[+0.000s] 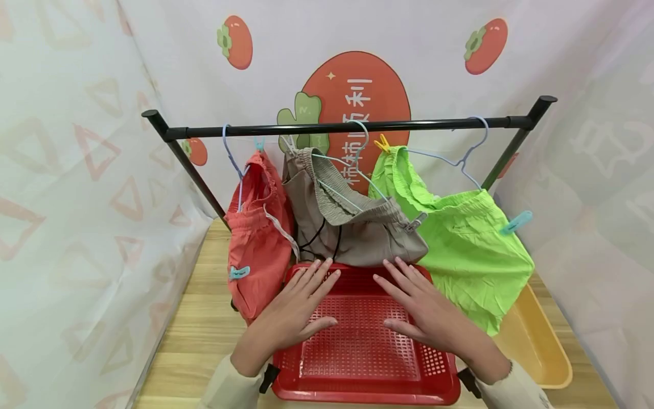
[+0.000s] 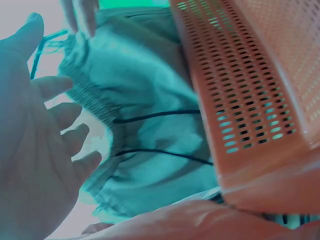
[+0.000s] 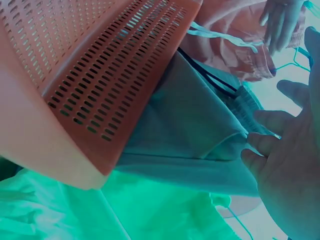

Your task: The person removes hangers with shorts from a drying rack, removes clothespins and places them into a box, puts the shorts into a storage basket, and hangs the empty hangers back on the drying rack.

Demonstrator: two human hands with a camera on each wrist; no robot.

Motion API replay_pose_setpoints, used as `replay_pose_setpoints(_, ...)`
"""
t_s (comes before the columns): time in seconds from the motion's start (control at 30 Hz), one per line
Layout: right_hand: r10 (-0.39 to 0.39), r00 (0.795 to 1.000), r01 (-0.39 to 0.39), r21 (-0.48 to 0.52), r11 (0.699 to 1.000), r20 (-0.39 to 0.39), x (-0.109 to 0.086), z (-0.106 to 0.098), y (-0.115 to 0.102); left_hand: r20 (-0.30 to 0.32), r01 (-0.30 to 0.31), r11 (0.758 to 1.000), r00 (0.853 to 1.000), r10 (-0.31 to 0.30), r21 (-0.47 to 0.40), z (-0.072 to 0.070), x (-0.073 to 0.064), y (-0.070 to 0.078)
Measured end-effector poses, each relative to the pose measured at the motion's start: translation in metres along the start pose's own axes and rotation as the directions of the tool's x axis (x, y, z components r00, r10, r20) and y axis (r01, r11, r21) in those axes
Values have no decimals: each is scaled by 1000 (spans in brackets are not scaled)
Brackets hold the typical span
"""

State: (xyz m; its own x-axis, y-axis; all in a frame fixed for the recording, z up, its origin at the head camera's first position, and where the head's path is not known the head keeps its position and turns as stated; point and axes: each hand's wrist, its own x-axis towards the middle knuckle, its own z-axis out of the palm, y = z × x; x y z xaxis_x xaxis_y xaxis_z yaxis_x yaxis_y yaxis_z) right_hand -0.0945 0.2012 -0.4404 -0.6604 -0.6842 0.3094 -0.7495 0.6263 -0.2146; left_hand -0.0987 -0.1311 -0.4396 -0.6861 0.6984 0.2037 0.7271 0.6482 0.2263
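Observation:
My left hand point(image 1: 296, 309) is held above the left side of a red plastic basket point(image 1: 365, 396), fingers straight and spread, gripping nothing. Over the basket's right side my right hand point(image 1: 429, 312) is spread the same way, palm down. Just beyond the fingertips hang grey shorts point(image 1: 357, 247) with black drawstrings; both wrist views show them beside the basket's perforated wall. Red shorts point(image 1: 258, 244) with a pale drawstring hang near my left hand, and bright green shorts point(image 1: 460, 255) hang near my right hand.
A black rail point(image 1: 306, 129) carries several thin hangers, among them a green one point(image 1: 365, 142) in the grey shorts. Clothespins clip the waistbands, including a yellow one point(image 1: 382, 143) and a blue one point(image 1: 517, 222). A yellow tray point(image 1: 541, 346) stands right, partly under the green shorts, on the wooden tabletop point(image 1: 179, 346).

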Motion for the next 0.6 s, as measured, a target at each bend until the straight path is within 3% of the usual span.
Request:
replay_pose_setpoints(0.27, -1, 999, 2, 27, 1000, -53, -5, -7, 0, -113, -51, 983, 993, 31, -176, -25, -21, 12)
replay_pose_setpoints(0.33, 2, 998, 1, 35, 999, -60, -7, -10, -1, -185, -90, 972, 981, 50, -215, -33, -27, 14)
replay_pose_setpoints(0.37, 3, 998, 0, 40, 999, -68, -8, -11, -2, -240, -121, 963, 969, 62, -239, -38, -30, 15)
replay_pose_setpoints(0.43, 7, 996, -2, 54, 999, -92, -9, -13, -3, -389, -218, 938, 916, 100, -271, -47, -36, 16)
replay_pose_setpoints(0.5, 20, 994, -13, 63, 998, -110, -11, -18, -3, -531, -289, 917, 840, 106, -274, -57, -42, 18)
replay_pose_setpoints(0.6, 31, 986, -20, 71, 997, -164, -14, -26, -2, -684, -324, 914, 726, 74, -246, -69, -49, 22)
